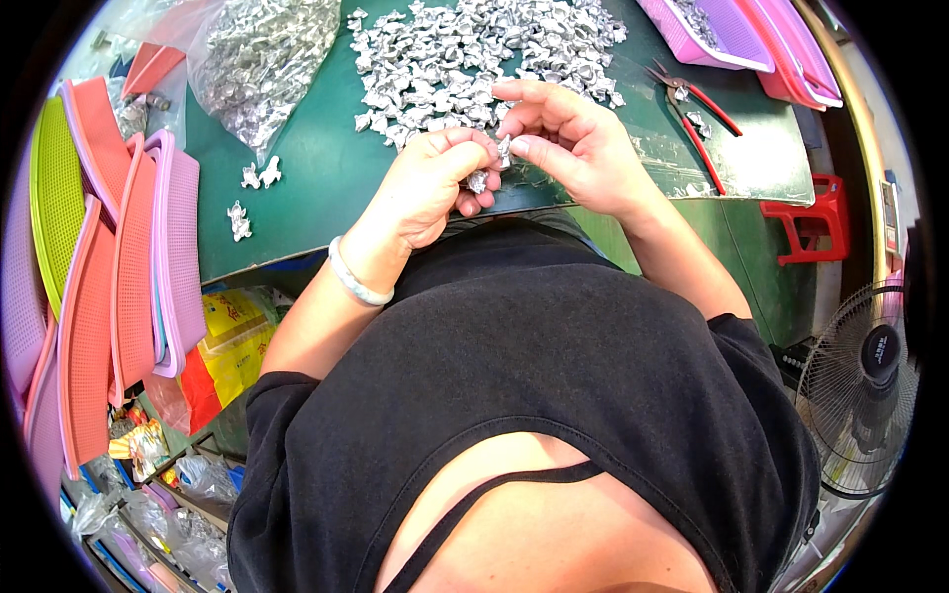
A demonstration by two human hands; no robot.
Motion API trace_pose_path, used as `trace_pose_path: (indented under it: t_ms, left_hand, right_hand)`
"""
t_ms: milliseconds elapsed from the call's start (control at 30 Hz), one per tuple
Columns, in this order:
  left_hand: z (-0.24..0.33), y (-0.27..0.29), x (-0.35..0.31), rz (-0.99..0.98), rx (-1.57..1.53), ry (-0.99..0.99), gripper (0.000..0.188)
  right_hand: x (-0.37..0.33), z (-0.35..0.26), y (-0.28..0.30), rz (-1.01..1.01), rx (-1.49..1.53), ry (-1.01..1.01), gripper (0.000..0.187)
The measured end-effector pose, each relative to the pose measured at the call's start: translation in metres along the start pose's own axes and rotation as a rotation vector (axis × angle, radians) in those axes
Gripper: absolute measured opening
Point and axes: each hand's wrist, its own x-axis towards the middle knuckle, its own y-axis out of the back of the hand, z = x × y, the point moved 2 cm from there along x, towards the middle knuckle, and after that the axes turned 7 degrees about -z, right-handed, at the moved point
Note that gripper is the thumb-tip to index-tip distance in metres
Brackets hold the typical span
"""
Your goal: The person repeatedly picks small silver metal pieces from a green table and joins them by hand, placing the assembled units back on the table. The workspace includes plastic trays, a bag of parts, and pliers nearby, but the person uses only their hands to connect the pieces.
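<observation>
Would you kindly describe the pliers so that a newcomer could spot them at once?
On the green table, find the broad heap of silver pieces at its far side. Go right of the heap, past the right hand, to the pliers lying near the table's right end. Two red handles, spread in a V, set them apart from the silver pieces nearby.

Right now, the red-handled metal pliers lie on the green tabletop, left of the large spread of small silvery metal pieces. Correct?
No: in the head view, the pliers lie right of the spread, on the green tabletop.
</observation>
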Motion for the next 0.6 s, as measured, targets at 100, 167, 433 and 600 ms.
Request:
trace_pose_path:
  t_ms: [100, 167, 433, 600]
  left_hand:
    - [0.001, -0.001, -0.001, 0.024, -0.019, 0.016, 0.011]
    - [0.002, -0.002, -0.001, 0.029, -0.054, 0.031, 0.013]
    - [0.004, -0.003, -0.006, 0.019, -0.159, 0.046, 0.021]
    - [0.002, -0.001, -0.007, -0.008, -0.145, 0.025, 0.019]
  right_hand:
    - [-0.001, -0.001, 0.002, -0.029, 0.010, -0.031, 0.038]
    - [-0.001, 0.000, 0.003, -0.027, 0.033, -0.037, 0.038]
    - [-0.002, -0.006, 0.002, 0.103, -0.246, 0.175, 0.035]
    - [-0.003, -0.011, 0.001, 0.138, -0.450, 0.261, 0.036]
